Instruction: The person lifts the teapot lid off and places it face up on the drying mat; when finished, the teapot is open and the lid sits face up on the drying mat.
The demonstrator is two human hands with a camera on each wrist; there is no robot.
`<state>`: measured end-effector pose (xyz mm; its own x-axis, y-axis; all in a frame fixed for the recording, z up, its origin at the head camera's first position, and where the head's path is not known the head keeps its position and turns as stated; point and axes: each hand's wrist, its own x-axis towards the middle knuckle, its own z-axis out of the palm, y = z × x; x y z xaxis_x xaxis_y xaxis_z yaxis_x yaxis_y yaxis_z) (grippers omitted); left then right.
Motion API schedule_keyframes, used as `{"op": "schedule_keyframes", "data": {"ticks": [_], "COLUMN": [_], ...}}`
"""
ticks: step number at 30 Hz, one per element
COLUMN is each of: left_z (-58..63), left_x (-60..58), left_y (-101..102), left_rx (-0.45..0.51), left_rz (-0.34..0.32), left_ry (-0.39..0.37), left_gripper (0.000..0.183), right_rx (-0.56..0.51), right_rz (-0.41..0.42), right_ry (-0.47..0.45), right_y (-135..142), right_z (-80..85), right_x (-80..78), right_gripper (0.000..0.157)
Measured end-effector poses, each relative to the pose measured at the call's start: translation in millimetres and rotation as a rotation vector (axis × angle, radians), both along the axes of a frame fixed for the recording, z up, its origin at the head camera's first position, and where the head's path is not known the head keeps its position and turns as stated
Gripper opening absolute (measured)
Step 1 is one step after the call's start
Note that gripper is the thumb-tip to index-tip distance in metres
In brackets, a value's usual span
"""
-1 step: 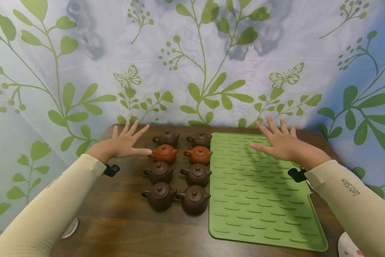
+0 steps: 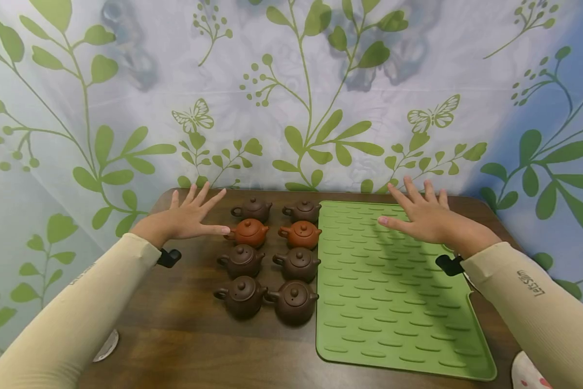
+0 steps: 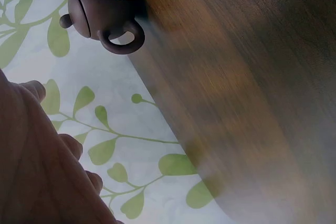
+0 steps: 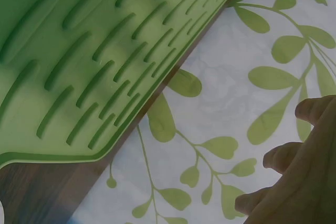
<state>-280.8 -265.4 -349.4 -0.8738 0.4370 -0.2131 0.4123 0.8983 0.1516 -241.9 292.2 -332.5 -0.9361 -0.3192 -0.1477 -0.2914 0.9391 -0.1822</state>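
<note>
My left hand (image 2: 184,220) is held in the air with its fingers spread and nothing in it. Its thumb tip overlaps the handle of an orange-red teapot (image 2: 249,233) in the head view. A second orange-red teapot (image 2: 302,235) sits to the right of that one. Several dark brown teapots (image 2: 295,302) complete two columns, lids on, spouts pointing right. Over the far part of a green ridged mat (image 2: 359,302) hovers my right hand (image 2: 429,217), empty, fingers spread. In the left wrist view a dark brown teapot (image 3: 107,17) shows near the table's far edge.
The brown wooden table (image 2: 184,346) ends at a leaf-patterned cloth backdrop (image 2: 272,108). A white round object (image 2: 107,346) shows by the left sleeve. White cloth with red spots (image 2: 527,373) peeks out at the lower right.
</note>
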Motion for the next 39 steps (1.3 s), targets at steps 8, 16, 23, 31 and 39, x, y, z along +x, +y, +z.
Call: {"op": "schedule_keyframes", "data": {"ticks": [8,16,23,31,39], "left_z": [-2.5,2.4,9.7,6.4,4.8], "left_x": [-1.2,3.8,7.5,24.3,66.4], "left_y": [1,5,13,21,42], "left_rx": [0.027,0.091,0.146,0.259,0.468], "left_rz": [-0.005,-0.034,-0.083,-0.146,-0.188], "left_ry": [0.0,-0.031,-0.013,-0.007,0.008], "left_gripper": [0.106,0.101,0.102,0.113,0.115], "right_rx": [0.004,-0.019,-0.05,-0.068,-0.1], "right_rz": [-0.005,-0.004,0.008,0.049,0.098], "right_ry": [0.006,-0.006,-0.028,-0.03,-0.017], "right_y": [1,2,-3,-20,-49], "right_z": [-1.3,-0.8,0.1,-1.4,-0.2], "right_x": [3.1,5.5,2.7,4.4,1.5], "right_gripper": [0.099,0.099,0.098,0.096,0.095]}}
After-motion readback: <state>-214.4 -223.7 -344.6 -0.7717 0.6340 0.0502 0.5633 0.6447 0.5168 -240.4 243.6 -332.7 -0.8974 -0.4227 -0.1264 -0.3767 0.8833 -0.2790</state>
